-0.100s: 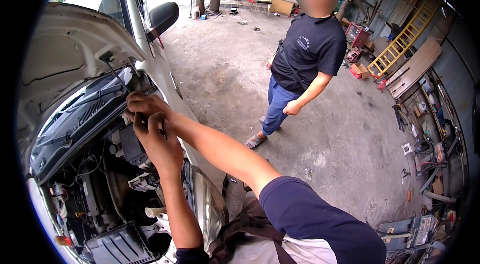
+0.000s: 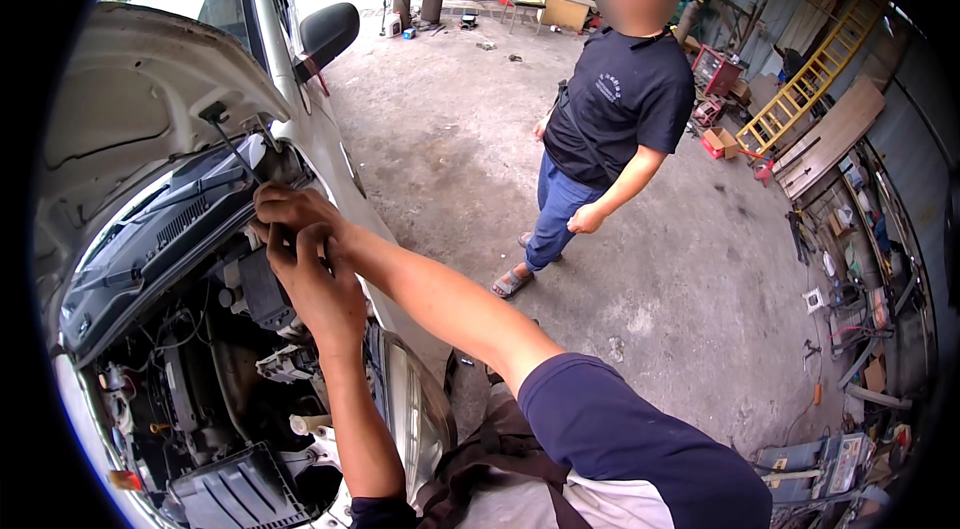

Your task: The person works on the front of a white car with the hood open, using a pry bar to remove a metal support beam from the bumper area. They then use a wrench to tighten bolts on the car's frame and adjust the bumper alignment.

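Both my hands are at the edge of a pale car's engine bay, by the rear corner under the raised hood [image 2: 150, 79]. My right hand [image 2: 300, 212] reaches farthest, its fingers curled closed beside the lower end of a thin hood strut [image 2: 235, 151]. Just below and nearer, my left hand [image 2: 322, 279] has bent, closed fingers that meet the right wrist in the picture. Whatever sits in either grip is hidden by the fingers. Under the left hand lie a black box [image 2: 265, 291] and the engine parts [image 2: 190, 379].
A headlight [image 2: 412, 404] borders the bay beside my left forearm. The side mirror [image 2: 330, 34] sticks out beyond my hands. A person [image 2: 620, 109] in a dark shirt stands on the concrete floor to the right. A yellow ladder [image 2: 810, 74], boards and tools line the right wall.
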Motion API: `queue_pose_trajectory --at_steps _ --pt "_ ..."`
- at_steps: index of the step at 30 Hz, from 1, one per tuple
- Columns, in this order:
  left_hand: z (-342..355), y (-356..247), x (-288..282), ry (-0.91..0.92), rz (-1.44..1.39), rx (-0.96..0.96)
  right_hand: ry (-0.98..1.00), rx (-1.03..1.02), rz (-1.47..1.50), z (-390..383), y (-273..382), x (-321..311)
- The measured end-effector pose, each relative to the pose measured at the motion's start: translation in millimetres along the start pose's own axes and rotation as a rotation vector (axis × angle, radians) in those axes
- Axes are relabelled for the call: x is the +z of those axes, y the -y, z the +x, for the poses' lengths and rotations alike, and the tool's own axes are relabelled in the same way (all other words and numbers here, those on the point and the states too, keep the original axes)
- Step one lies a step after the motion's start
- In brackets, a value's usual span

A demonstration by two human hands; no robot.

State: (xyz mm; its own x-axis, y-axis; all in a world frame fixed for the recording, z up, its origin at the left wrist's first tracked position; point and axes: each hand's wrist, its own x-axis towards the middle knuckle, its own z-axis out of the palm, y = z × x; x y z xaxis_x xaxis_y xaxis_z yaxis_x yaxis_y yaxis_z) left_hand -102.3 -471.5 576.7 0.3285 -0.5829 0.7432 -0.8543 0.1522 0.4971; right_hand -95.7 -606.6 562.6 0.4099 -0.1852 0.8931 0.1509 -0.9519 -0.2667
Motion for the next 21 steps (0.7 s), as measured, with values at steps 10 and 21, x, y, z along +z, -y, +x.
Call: queue_pose_trajectory --at_steps 10,21 --pt "0.8 -6.0 2.0 0.046 0.129 -0.062 -0.048 -0.022 0.051 -3.2 -11.6 9.1" --pt "20.5 -39.3 9.8 0.013 0.471 -0.480 0.009 -0.146 -0.018 4.8 -25.0 12.6"
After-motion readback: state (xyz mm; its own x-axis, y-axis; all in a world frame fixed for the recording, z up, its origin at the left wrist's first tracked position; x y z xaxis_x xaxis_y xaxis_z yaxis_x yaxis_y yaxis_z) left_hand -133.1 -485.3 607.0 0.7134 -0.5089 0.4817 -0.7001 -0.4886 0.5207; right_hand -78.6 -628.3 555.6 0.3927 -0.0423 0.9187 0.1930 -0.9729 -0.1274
